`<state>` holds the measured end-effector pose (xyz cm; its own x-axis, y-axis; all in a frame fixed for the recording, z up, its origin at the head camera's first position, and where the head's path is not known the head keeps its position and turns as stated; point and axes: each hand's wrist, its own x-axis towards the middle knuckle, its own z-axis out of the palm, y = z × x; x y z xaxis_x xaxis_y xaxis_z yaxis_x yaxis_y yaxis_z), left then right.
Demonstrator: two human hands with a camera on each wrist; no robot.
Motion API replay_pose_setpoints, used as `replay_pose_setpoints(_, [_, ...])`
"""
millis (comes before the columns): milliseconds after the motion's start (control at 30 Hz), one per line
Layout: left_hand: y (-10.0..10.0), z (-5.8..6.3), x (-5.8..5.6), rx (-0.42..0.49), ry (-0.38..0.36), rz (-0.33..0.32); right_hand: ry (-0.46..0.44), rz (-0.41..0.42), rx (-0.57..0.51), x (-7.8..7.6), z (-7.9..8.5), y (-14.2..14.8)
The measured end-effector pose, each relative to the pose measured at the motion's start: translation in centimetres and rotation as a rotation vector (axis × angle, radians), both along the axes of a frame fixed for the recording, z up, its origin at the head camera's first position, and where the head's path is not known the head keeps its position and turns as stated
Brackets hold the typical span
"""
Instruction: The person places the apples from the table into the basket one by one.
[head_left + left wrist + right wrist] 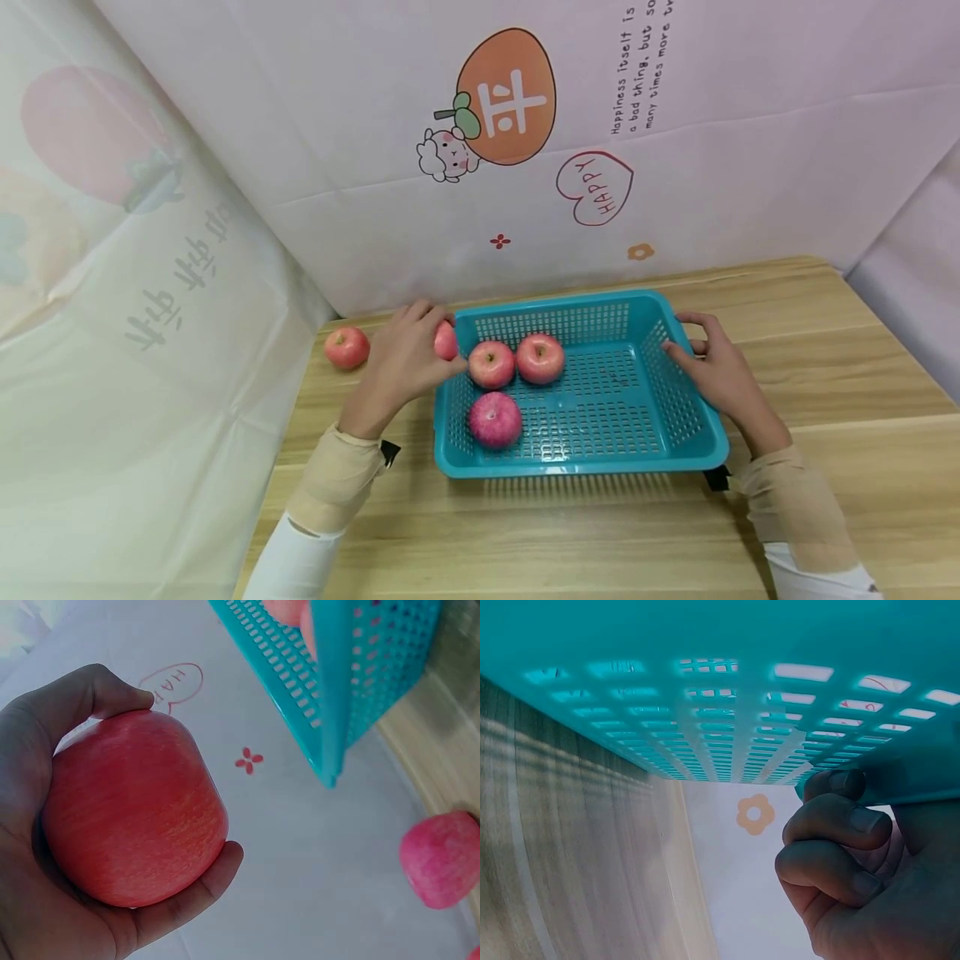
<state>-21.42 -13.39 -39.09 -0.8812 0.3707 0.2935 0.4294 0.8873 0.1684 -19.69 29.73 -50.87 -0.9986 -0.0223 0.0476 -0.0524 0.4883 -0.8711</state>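
My left hand [405, 354] grips a red apple [135, 810], its thumb and fingers curled round the sides. In the head view this hand is beside the left end of a blue-green plastic basket [585, 469], and only part of the held apple shows past the fingers. My right hand [720, 371] holds the basket's right end, thumb over the rim and fingers curled outside, as the right wrist view [847, 862] shows. Inside the basket, at its left end, are two red apples, one near the back wall [491, 364] and one beside it [540, 359], plus a pinker one [496, 420] in front.
Another apple [347, 347] rests at the wooden table's [450, 533] back left corner. Low beside my left hand, a pink apple [442, 859] lies on the table. A printed white cloth [360, 167] hangs behind and at the left. The basket casts a perforated shadow in front.
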Motion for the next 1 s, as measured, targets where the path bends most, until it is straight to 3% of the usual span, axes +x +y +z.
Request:
replay_pose_setpoints(400, [2.8, 0.4, -1.1, -0.004, -0.083, -0.06, -0.013, 0.004, 0.006, 0.1, 0.1, -0.1])
replay_pose_setpoints(1000, [6.6, 0.0, -2.9, 0.004, -0.097, -0.103, -0.01, 0.002, -0.008, 0.1, 0.0, 0.1])
